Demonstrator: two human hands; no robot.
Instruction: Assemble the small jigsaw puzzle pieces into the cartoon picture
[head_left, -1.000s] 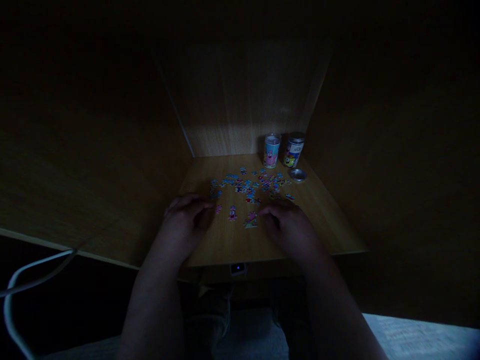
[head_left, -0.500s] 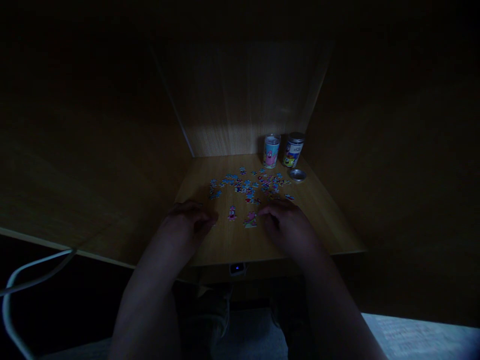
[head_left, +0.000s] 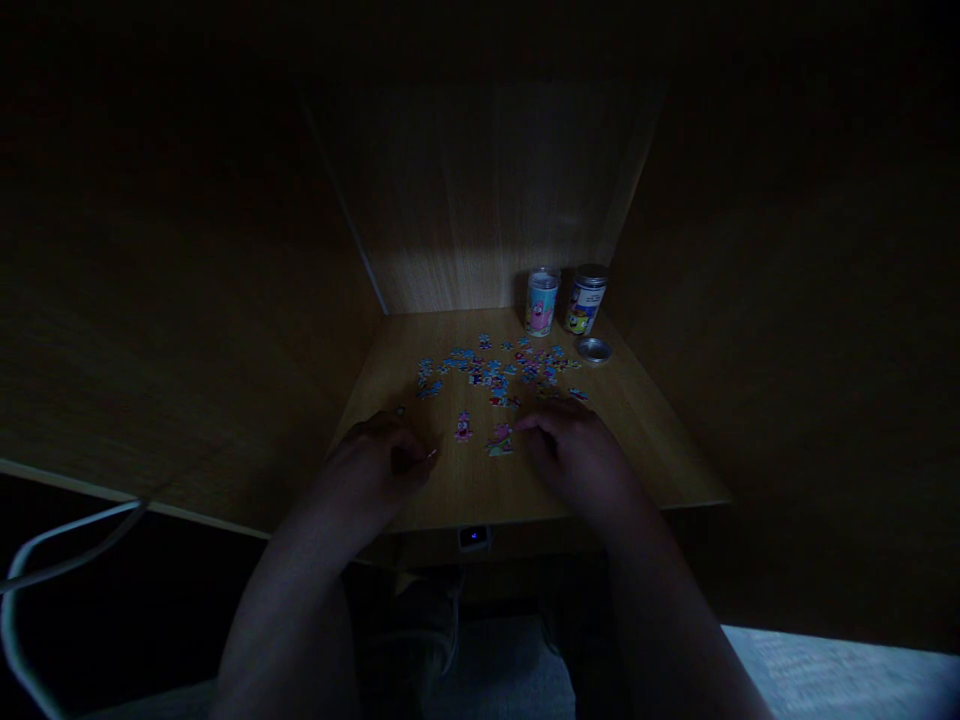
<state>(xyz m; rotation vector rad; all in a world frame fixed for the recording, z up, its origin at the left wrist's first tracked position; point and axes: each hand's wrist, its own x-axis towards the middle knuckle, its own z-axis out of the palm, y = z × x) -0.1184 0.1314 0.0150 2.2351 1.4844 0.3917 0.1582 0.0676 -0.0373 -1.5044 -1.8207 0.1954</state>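
My left hand (head_left: 379, 455) is over the left front of the wooden tabletop, its thumb and fingers pinched on a small puzzle piece (head_left: 432, 454) that shows as a pale edge. My right hand (head_left: 574, 445) lies low over the table with fingers curled and the thumb apart from the index finger. Its index fingertip is at the right edge of a pink and green puzzle section (head_left: 500, 441). Between the hands lies a pink puzzle section with a cartoon face (head_left: 463, 428). One loose piece (head_left: 400, 410) shows just beyond my left hand.
Loose puzzle pieces (head_left: 491, 375) are scattered behind the hands. A clear-topped can (head_left: 541, 305) and a second printed can (head_left: 586, 303) stand at the back right, with a round metal lid (head_left: 595, 350) before them. Wooden panels enclose the tabletop (head_left: 457, 500). A small lit display (head_left: 474, 538) sits under its front edge.
My left hand has turned slightly and drawn a little toward me, bringing the pinched piece's edge and a loose piece behind it into clearer view. My right hand has barely moved.
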